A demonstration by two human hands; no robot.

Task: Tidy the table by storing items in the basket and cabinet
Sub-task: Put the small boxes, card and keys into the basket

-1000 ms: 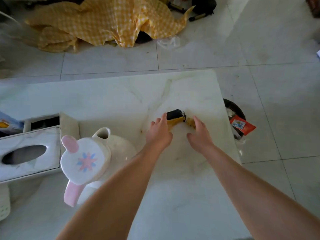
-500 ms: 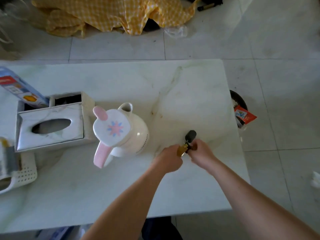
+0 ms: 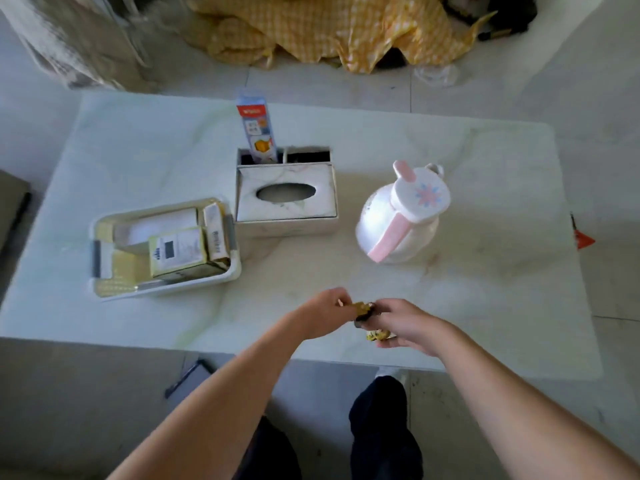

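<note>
Both my hands hold small items above the table's near edge. My left hand (image 3: 323, 311) pinches a small yellow piece (image 3: 362, 308). My right hand (image 3: 407, 323) grips a small black object (image 3: 365, 317) and a yellow patterned packet (image 3: 377, 336) under its fingers. What these items are is too small to tell. A white basket (image 3: 166, 289) stands at the left of the table, with several yellow and white boxes in it. The marble table (image 3: 485, 289) carries everything.
A marble tissue box (image 3: 285, 199) stands mid-table, with a blue and red carton (image 3: 256, 133) upright in a holder behind it. A white jug with pink handle (image 3: 403, 216) stands to the right. Yellow checked cloth (image 3: 329, 26) lies on the floor beyond the table.
Both hands drew the small items from mid-table back toward the near edge and lifted them. My view swung left, bringing the basket fully into sight.
</note>
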